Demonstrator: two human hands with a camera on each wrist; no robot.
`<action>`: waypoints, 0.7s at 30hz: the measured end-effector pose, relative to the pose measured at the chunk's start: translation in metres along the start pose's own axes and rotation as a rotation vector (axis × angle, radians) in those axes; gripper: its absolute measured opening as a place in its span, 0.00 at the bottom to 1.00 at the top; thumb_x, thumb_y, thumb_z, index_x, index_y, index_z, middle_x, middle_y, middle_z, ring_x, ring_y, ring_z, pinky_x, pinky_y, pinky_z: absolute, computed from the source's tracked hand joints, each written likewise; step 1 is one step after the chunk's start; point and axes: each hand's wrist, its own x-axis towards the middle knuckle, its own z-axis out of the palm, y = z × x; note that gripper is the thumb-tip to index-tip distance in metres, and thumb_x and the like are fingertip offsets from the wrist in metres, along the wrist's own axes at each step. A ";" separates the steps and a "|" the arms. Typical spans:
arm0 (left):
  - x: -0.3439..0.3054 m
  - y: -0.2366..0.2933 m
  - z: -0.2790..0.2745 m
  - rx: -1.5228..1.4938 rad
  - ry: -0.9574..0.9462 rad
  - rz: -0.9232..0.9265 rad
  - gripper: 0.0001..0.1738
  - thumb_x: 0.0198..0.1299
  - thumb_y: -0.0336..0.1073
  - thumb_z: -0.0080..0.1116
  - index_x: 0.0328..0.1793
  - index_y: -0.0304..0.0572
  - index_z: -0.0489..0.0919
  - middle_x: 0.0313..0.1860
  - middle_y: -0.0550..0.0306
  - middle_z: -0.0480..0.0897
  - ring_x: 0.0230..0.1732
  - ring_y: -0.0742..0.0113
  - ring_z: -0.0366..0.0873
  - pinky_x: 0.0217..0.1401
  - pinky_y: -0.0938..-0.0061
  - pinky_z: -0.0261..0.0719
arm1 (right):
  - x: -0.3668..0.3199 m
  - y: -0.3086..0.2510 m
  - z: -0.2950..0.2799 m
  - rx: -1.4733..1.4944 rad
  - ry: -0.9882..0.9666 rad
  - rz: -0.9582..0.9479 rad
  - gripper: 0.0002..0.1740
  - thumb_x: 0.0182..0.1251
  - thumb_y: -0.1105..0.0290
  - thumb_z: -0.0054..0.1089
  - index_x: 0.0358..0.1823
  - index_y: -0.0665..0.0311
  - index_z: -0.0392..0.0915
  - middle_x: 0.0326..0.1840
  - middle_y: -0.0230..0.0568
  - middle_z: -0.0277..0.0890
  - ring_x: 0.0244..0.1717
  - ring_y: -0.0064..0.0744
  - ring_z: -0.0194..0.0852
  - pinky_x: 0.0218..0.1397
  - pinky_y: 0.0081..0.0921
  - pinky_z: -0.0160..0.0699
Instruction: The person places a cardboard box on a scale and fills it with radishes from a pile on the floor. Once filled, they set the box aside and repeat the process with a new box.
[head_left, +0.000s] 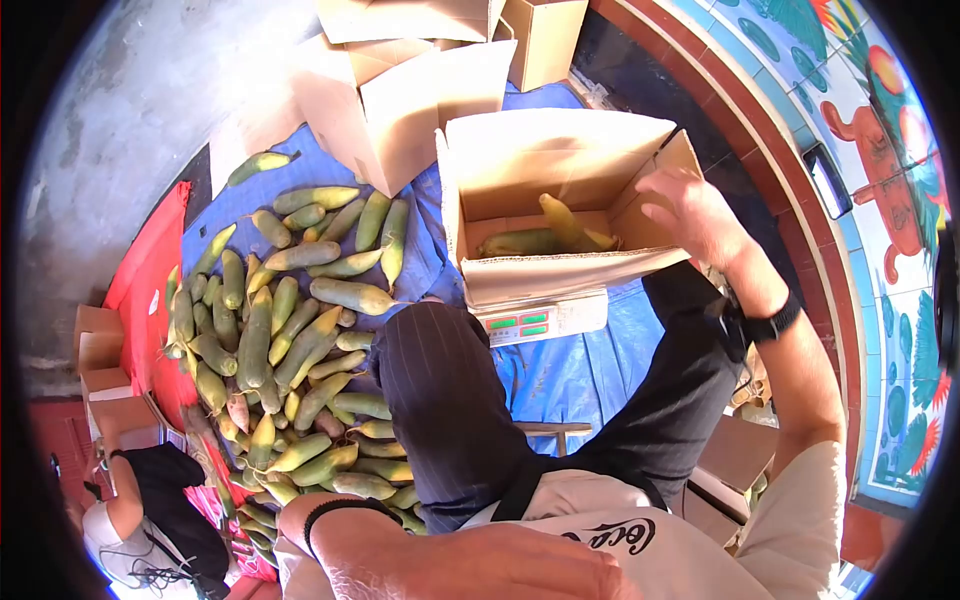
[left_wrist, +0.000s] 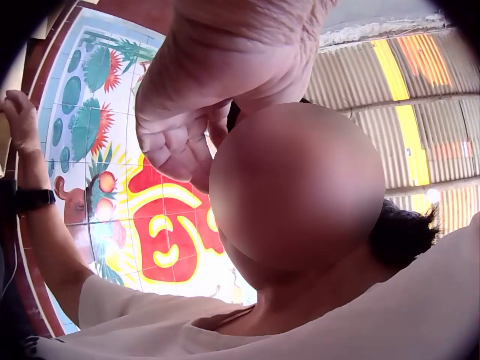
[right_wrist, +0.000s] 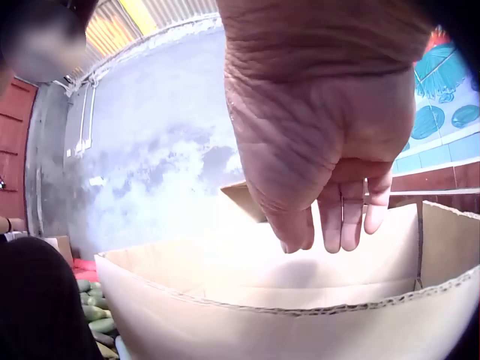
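Note:
My right hand [head_left: 690, 215] is at the right wall of a cardboard box [head_left: 560, 275]. In the right wrist view that hand [right_wrist: 322, 150] hangs over the box opening, fingers relaxed and pointing down, nothing between them. Inside the box lie a few green radishes [head_left: 525, 242], one leaning upward. Beneath the box is a scale [head_left: 560, 318] with lit green displays. My left hand [head_left: 480, 565] is raised in front of the chest; the left wrist view shows this hand [left_wrist: 217, 82] close to the face, its fingers loosely bent and holding nothing.
A large heap of green radishes [head_left: 255, 340] covers the blue tarp [head_left: 590, 365] on the left. More cardboard boxes [head_left: 430, 100] stand at the back. Another person [head_left: 150, 510] is at the lower left. A tiled mural wall [head_left: 890, 200] borders the right side.

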 end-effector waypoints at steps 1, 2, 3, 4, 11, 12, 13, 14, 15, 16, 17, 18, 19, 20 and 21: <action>0.002 -0.001 -0.001 0.003 -0.003 0.001 0.10 0.62 0.31 0.57 0.44 0.27 0.77 0.39 0.39 0.81 0.38 0.49 0.80 0.37 0.65 0.78 | -0.009 -0.005 -0.002 0.040 0.041 -0.015 0.11 0.57 0.71 0.60 0.41 0.65 0.76 0.40 0.47 0.76 0.48 0.49 0.73 0.52 0.37 0.73; 0.004 -0.003 -0.002 0.016 -0.049 0.050 0.10 0.62 0.31 0.57 0.44 0.27 0.78 0.39 0.38 0.81 0.38 0.49 0.80 0.36 0.66 0.78 | -0.019 -0.008 -0.003 0.055 0.055 -0.043 0.11 0.57 0.72 0.60 0.41 0.66 0.76 0.41 0.48 0.75 0.47 0.50 0.73 0.51 0.37 0.73; 0.005 -0.004 -0.001 0.028 -0.094 0.098 0.10 0.62 0.30 0.57 0.43 0.28 0.78 0.38 0.38 0.81 0.38 0.49 0.81 0.35 0.66 0.78 | -0.029 -0.012 -0.002 0.057 0.066 -0.044 0.11 0.56 0.73 0.61 0.41 0.66 0.76 0.41 0.48 0.75 0.46 0.50 0.73 0.52 0.37 0.73; 0.004 -0.003 0.004 0.032 -0.097 0.098 0.10 0.62 0.30 0.57 0.43 0.28 0.78 0.38 0.38 0.81 0.38 0.49 0.81 0.35 0.66 0.78 | -0.038 -0.018 -0.002 0.056 0.116 -0.064 0.11 0.55 0.73 0.61 0.41 0.66 0.76 0.41 0.48 0.75 0.47 0.50 0.73 0.52 0.37 0.73; 0.014 0.003 0.015 0.041 -0.117 0.027 0.10 0.62 0.31 0.57 0.43 0.29 0.79 0.40 0.34 0.80 0.37 0.50 0.80 0.36 0.67 0.78 | -0.103 -0.029 -0.010 0.070 0.290 0.045 0.12 0.54 0.76 0.62 0.40 0.67 0.76 0.45 0.45 0.75 0.48 0.49 0.73 0.52 0.37 0.74; 0.015 0.002 0.015 0.015 -0.146 0.036 0.10 0.63 0.32 0.57 0.43 0.29 0.79 0.41 0.33 0.79 0.37 0.49 0.80 0.37 0.66 0.78 | -0.112 -0.027 -0.010 0.081 0.330 0.065 0.11 0.54 0.76 0.62 0.40 0.66 0.76 0.45 0.45 0.75 0.48 0.49 0.73 0.52 0.37 0.74; 0.016 0.000 0.017 0.010 -0.169 0.031 0.10 0.63 0.32 0.57 0.43 0.29 0.79 0.41 0.33 0.79 0.37 0.49 0.80 0.37 0.66 0.78 | -0.122 -0.026 -0.007 0.095 0.360 0.095 0.11 0.54 0.76 0.62 0.39 0.66 0.76 0.45 0.45 0.75 0.48 0.49 0.73 0.52 0.37 0.74; 0.017 -0.002 0.020 -0.030 -0.170 0.026 0.11 0.64 0.33 0.55 0.42 0.29 0.80 0.43 0.33 0.79 0.38 0.49 0.80 0.39 0.65 0.78 | -0.131 -0.025 -0.005 0.100 0.397 0.144 0.10 0.54 0.77 0.62 0.38 0.66 0.76 0.45 0.45 0.75 0.47 0.49 0.74 0.51 0.37 0.74; 0.019 -0.004 0.022 -0.069 -0.173 0.020 0.12 0.65 0.34 0.54 0.42 0.28 0.80 0.44 0.33 0.78 0.38 0.49 0.80 0.40 0.64 0.78 | -0.140 -0.021 -0.001 0.087 0.414 0.159 0.10 0.54 0.77 0.62 0.38 0.66 0.76 0.45 0.45 0.75 0.47 0.49 0.74 0.51 0.37 0.74; 0.021 -0.004 0.026 -0.080 -0.194 0.011 0.12 0.65 0.34 0.54 0.42 0.28 0.80 0.44 0.33 0.78 0.38 0.49 0.80 0.40 0.64 0.78 | -0.150 -0.016 0.004 0.085 0.423 0.203 0.10 0.53 0.77 0.62 0.38 0.65 0.76 0.44 0.45 0.75 0.47 0.49 0.74 0.50 0.37 0.74; 0.024 -0.002 0.032 -0.080 -0.177 -0.055 0.13 0.66 0.35 0.52 0.42 0.28 0.81 0.44 0.33 0.78 0.39 0.49 0.80 0.41 0.63 0.78 | -0.160 -0.014 0.009 0.084 0.432 0.247 0.10 0.53 0.77 0.61 0.38 0.65 0.76 0.44 0.45 0.75 0.46 0.49 0.74 0.50 0.37 0.74; 0.026 -0.001 0.036 -0.077 -0.159 -0.120 0.15 0.66 0.36 0.51 0.42 0.29 0.81 0.45 0.33 0.78 0.40 0.48 0.79 0.42 0.62 0.77 | -0.166 -0.015 0.013 0.087 0.450 0.278 0.10 0.53 0.77 0.61 0.38 0.65 0.76 0.43 0.45 0.75 0.45 0.49 0.75 0.49 0.36 0.74; 0.028 -0.002 0.038 -0.083 -0.168 -0.128 0.15 0.66 0.36 0.51 0.42 0.29 0.81 0.45 0.33 0.78 0.40 0.48 0.79 0.42 0.62 0.77 | -0.172 -0.016 0.017 0.081 0.465 0.292 0.10 0.54 0.77 0.61 0.39 0.65 0.76 0.43 0.45 0.75 0.45 0.49 0.75 0.48 0.37 0.75; 0.030 -0.003 0.039 -0.092 -0.185 -0.135 0.15 0.66 0.36 0.51 0.42 0.29 0.82 0.45 0.33 0.78 0.41 0.48 0.79 0.42 0.63 0.77 | -0.177 -0.015 0.024 0.084 0.478 0.312 0.10 0.54 0.77 0.61 0.39 0.65 0.76 0.44 0.44 0.75 0.45 0.49 0.74 0.49 0.37 0.74; 0.030 -0.004 0.040 -0.098 -0.197 -0.143 0.15 0.66 0.37 0.51 0.42 0.30 0.82 0.45 0.34 0.79 0.41 0.48 0.79 0.42 0.63 0.77 | -0.181 -0.014 0.031 0.092 0.489 0.330 0.10 0.54 0.77 0.61 0.39 0.65 0.76 0.44 0.44 0.75 0.46 0.48 0.74 0.49 0.37 0.74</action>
